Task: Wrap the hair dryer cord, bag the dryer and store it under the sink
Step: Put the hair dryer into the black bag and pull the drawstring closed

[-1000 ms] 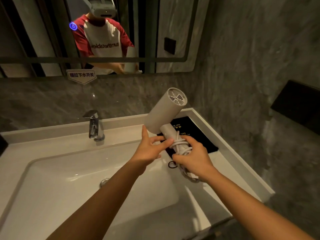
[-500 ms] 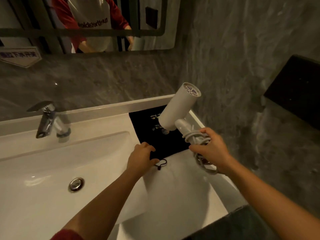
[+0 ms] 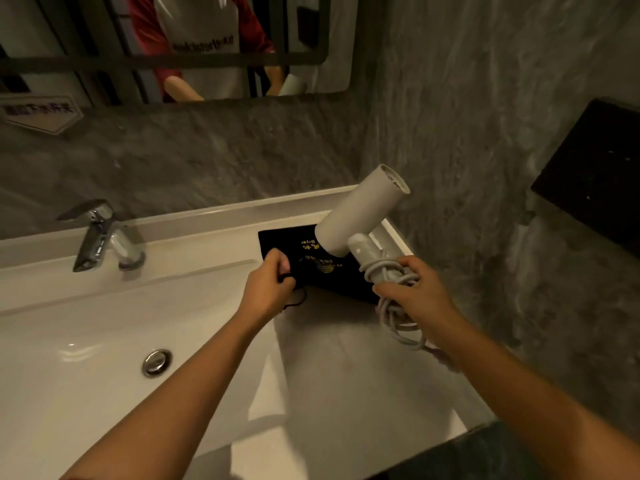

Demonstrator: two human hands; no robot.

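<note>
Nearest, both forearms reach in from the bottom edge over the white sink (image 3: 104, 358), drain plug at centre-left of the basin. Right hand (image 3: 414, 294) is up over the right rim, fingers clamped round the handle of the hair dryer (image 3: 362, 211) w/ the cord (image 3: 389, 271) coiled on that handle; a few loose loops hang below the palm, so the wrap looks mostly done but not tucked tight, imo. Dryer barrel tilts up and to the right, off the table, over the right part of the bag. Left hand (image 3: 268, 289) sits a bit farther left, fingers pinched shut on the near-left corner of the black bag (image 3: 311, 258), at about where the drawstring loop trails out. Bag lies flat on the table right of the basin, gold print up, mouth not yet spread as far as I can tell. So: cord approx done, bagging just starting, storing under the sink all still to do; no cabinet in view. Farther back, faucet (image 3: 100, 233) at left, then grey stone wall and mirror (image 3: 173, 46).
</note>
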